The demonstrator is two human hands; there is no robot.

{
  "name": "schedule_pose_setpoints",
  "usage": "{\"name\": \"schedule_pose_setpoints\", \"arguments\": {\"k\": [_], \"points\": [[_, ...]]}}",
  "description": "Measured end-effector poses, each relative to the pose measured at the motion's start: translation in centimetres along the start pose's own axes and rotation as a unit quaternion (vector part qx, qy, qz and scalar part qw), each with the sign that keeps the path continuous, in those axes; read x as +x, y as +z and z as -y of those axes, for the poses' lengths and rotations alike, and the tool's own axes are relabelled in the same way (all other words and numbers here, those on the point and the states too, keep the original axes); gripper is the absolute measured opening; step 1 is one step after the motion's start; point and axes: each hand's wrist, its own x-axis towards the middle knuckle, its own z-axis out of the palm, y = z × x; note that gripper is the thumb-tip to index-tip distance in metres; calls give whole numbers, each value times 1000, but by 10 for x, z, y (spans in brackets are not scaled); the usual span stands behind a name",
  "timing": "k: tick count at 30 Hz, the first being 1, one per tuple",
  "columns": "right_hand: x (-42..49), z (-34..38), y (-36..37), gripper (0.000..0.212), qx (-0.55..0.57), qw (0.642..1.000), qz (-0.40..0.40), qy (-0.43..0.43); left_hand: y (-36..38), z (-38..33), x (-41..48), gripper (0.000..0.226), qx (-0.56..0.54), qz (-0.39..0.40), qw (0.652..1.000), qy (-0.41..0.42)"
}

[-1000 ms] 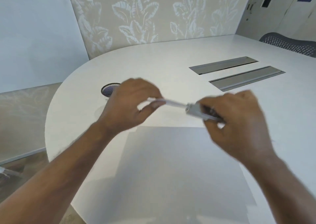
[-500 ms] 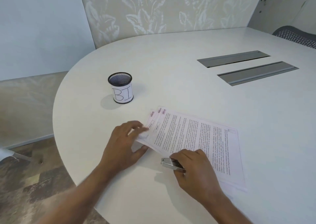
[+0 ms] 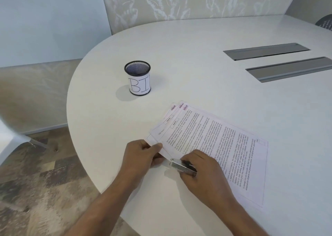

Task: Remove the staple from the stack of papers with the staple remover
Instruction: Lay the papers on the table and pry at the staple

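A stack of printed papers (image 3: 212,142) lies flat on the white table (image 3: 197,73), its sheets fanned apart at the far left corner. My left hand (image 3: 142,154) pinches the near left corner of the stack between thumb and fingers. My right hand (image 3: 203,172) grips a silver metal staple remover (image 3: 181,165), whose front tip touches that same corner just right of my left thumb. The staple itself is too small to make out.
A black mesh pen cup (image 3: 138,78) with a white label reading "BI" stands on the table, left of and beyond the papers. Two grey cable hatches (image 3: 265,51) are set into the tabletop at the far right. The table's curved edge runs close by my left forearm.
The papers went from held in the air to lying on the table. Since half a second ago, my left hand has slid to the near corner and the staple remover has moved up to it.
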Motion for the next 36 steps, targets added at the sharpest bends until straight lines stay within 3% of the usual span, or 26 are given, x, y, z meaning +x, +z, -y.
{"name": "schedule_pose_setpoints", "arguments": {"k": [5, 11, 16, 22, 28, 36], "points": [[13, -2, -11, 28, 126, 990, -7, 57, -1, -7, 2, 17, -22, 27, 999, -22], [45, 1, -12, 17, 73, 996, -13, 41, -2, -6, 6, 23, -39, 48, 998, -25], [53, 1, -3, 24, 67, 997, 3, 35, 1, -2, 7, 26, -61, 69, 996, 13], [51, 0, 3, 23, 95, 995, -12, 36, 5, 7, 8, 14, -66, 36, 996, 57], [52, 3, 8, 29, 83, 996, -30, 16, 8, 10, 6, 16, -56, 8, 995, 82], [51, 8, 9, 15, 70, 996, -36, -30, 11, 19, 5, 12, -30, -36, 992, 118]]}}
